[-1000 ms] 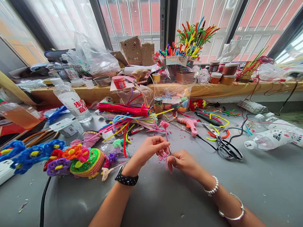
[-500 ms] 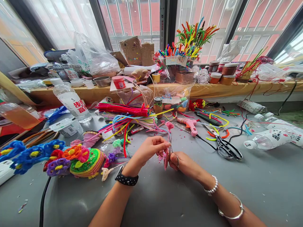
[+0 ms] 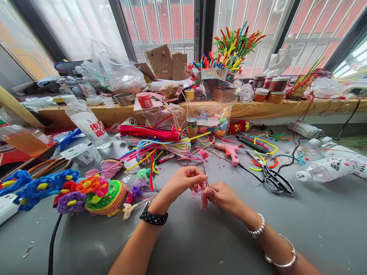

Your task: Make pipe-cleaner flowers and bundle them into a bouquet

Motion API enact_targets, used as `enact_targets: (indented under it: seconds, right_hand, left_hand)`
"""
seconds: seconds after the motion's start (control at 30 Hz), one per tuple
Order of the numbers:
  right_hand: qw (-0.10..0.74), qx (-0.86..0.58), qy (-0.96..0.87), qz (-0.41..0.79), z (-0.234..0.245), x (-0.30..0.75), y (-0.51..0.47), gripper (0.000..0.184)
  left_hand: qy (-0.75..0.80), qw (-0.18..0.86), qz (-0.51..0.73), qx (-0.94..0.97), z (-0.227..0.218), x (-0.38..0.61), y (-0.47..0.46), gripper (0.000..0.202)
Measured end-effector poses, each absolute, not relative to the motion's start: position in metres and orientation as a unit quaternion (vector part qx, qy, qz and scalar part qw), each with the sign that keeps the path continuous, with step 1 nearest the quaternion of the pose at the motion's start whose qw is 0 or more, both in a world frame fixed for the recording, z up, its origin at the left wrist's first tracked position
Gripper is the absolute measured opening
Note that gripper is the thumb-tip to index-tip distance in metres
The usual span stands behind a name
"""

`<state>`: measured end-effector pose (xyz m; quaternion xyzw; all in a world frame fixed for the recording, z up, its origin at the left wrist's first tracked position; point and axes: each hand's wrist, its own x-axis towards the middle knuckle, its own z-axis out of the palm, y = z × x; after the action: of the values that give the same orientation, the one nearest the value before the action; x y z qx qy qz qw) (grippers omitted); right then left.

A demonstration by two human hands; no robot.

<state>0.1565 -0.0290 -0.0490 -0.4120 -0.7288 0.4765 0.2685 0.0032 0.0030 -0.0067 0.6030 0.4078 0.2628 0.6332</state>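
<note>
My left hand (image 3: 186,179) pinches the stem of a small pink pipe-cleaner flower (image 3: 203,154), whose fuzzy head stands upright above the fingers. Thin pink stem ends (image 3: 202,200) hang down below that pinch. Close on its right, my right hand (image 3: 220,196) is closed with thumb and fingers together. A thin grey metal tool (image 3: 207,182) shows at its fingertips, against the stem; most of it is hidden, so its kind is unclear. Pink fluff (image 3: 196,192) lies on the grey table (image 3: 189,244) just behind the hands.
Beyond my hands lie bundled pipe cleaners (image 3: 149,133), a pink glue gun (image 3: 228,152) and black-handled scissors (image 3: 273,179). Fuzzy flowers (image 3: 74,193) are at left. Plastic bottles lie at right (image 3: 327,169) and one stands at left (image 3: 87,124). A cluttered ledge (image 3: 246,110) runs behind.
The pink flower has turned slightly and its head is a little lower. My right fingers have shifted slightly on the stem's right side; my left hand keeps its pinch.
</note>
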Motion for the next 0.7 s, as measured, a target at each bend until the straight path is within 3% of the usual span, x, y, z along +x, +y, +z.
enact_targets:
  seconds: [0.27, 0.7]
  right_hand:
    - [0.274, -0.442, -0.697, 0.494, -0.0455, 0.1548, -0.0296, 0.067]
    - [0.282, -0.415, -0.711, 0.492, -0.0481, 0.1567, -0.0303, 0.073]
  left_hand:
    - [0.419, 0.618, 0.278, 0.605, -0.0023, 0.0037, 0.0027, 0.027]
    - [0.417, 0.616, 0.281, 0.606, -0.0036, 0.0035, 0.0029, 0.027]
